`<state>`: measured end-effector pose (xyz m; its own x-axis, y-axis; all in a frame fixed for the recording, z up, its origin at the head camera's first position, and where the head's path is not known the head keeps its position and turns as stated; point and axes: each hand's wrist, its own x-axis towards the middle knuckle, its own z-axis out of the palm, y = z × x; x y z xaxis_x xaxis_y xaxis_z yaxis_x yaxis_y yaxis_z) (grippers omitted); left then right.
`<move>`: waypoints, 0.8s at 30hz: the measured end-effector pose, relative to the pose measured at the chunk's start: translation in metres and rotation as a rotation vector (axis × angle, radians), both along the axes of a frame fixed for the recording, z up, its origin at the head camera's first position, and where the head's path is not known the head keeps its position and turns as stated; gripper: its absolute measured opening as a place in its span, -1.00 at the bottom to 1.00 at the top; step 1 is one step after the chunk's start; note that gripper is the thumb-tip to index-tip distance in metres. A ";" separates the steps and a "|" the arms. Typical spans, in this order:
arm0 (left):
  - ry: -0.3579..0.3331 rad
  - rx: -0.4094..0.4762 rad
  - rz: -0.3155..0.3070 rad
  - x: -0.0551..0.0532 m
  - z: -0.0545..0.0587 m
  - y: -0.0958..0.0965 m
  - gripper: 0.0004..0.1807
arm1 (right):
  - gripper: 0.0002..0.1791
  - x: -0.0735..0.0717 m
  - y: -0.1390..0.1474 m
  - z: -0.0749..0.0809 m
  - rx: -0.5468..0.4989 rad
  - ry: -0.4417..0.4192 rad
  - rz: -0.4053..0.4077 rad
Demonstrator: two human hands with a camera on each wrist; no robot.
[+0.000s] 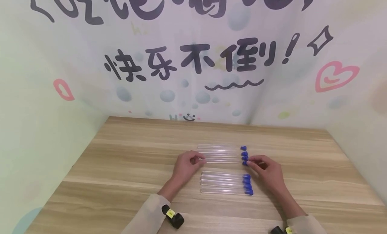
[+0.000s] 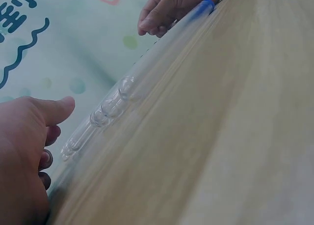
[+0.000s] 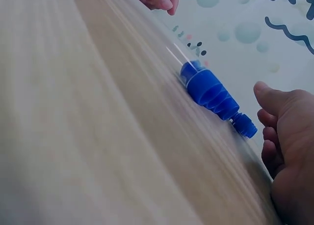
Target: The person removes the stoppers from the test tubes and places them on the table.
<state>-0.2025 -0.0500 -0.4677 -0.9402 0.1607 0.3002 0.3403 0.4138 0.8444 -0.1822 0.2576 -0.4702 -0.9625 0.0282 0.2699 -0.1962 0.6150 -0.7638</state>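
Observation:
Several clear test tubes (image 1: 217,153) without caps lie side by side on the table, with loose blue caps (image 1: 244,148) in a column off their right ends. Nearer the person lies a second row of tubes (image 1: 222,183), their right ends fitted with blue caps (image 1: 249,192). My left hand (image 1: 186,164) is at the left ends of the upper tubes, its thumb and forefinger apart in the left wrist view. Beside the lowest loose cap is my right hand (image 1: 269,170), thumb and fingers bent with a gap between them. Neither hand visibly grips anything; fingertip contact is unclear.
The wood-grain table (image 1: 121,153) meets a white printed backdrop (image 1: 169,103) at its back, with pale side panels left and right. Dark wrist cameras (image 1: 174,219) are strapped at both sleeves.

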 end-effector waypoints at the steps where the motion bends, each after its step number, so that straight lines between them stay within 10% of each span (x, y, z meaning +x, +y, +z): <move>1: 0.001 0.007 -0.013 0.001 -0.001 -0.001 -0.88 | -0.79 0.002 0.000 -0.001 0.004 0.003 0.023; 9: 0.051 0.040 -0.116 0.009 -0.006 -0.002 -0.88 | -0.85 0.014 0.008 -0.002 0.044 0.037 0.182; 24: 0.004 -0.009 -0.143 0.008 -0.005 -0.008 -0.91 | -0.85 0.012 0.007 -0.002 0.092 0.036 0.228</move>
